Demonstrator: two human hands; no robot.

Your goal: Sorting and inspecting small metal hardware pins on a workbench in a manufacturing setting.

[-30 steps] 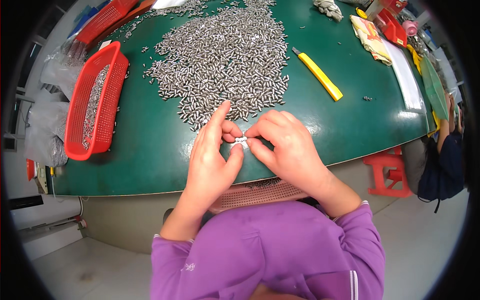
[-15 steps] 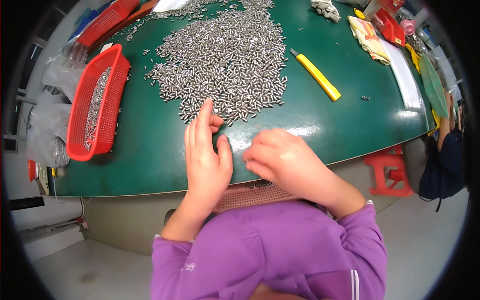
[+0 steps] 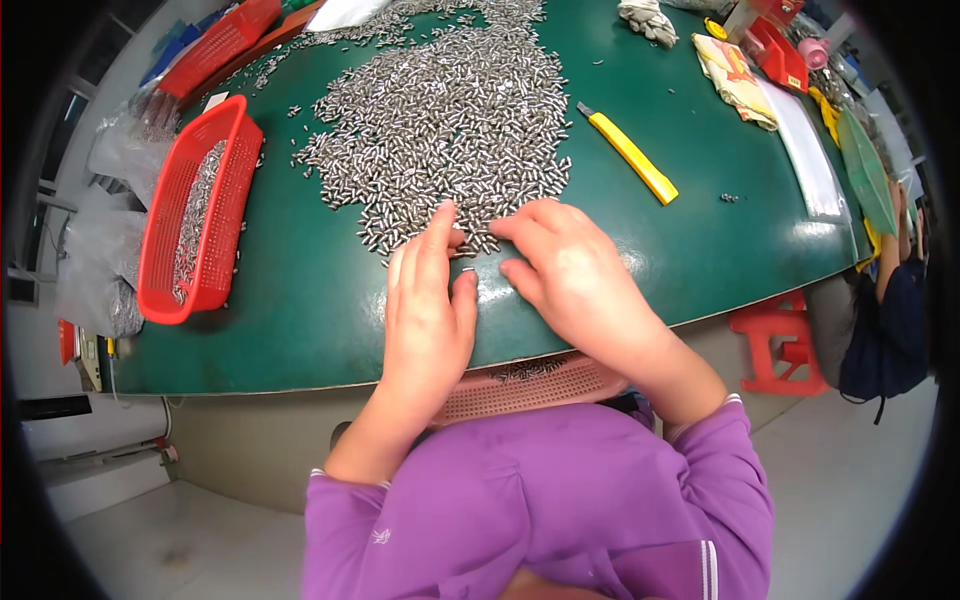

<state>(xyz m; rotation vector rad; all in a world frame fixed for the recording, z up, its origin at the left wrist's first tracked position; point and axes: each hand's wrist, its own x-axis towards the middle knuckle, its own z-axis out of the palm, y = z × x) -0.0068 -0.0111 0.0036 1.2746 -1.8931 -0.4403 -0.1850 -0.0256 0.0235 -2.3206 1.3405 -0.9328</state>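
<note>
A broad heap of small shiny metal pins point(image 3: 440, 120) covers the middle of the green tabletop point(image 3: 310, 320). At its near edge, my left hand point(image 3: 425, 310) rests edge-down with fingers stretched forward and thumb apart. Facing it, my right hand point(image 3: 580, 275) reaches in from the right, its fingers extended to the pins and its thumb spread away. One loose pin point(image 3: 468, 269) lies on the table between the two hands. Below the table edge, close to my body, sits a pink perforated basket point(image 3: 530, 392) with some pins inside.
A red perforated basket point(image 3: 228, 215) partly filled with pins stands at the left, beside clear plastic bags point(image 3: 100, 245). Right of the heap lies a yellow utility knife point(image 3: 632, 158). Gloves point(image 3: 648, 20) and a cloth point(image 3: 735, 80) are farther back. A red stool point(image 3: 778, 345) stands beyond the table edge.
My right hand has moved forward to the heap's edge, and its fingers have straightened out. The left hand has shifted slightly right. More of the pink basket shows.
</note>
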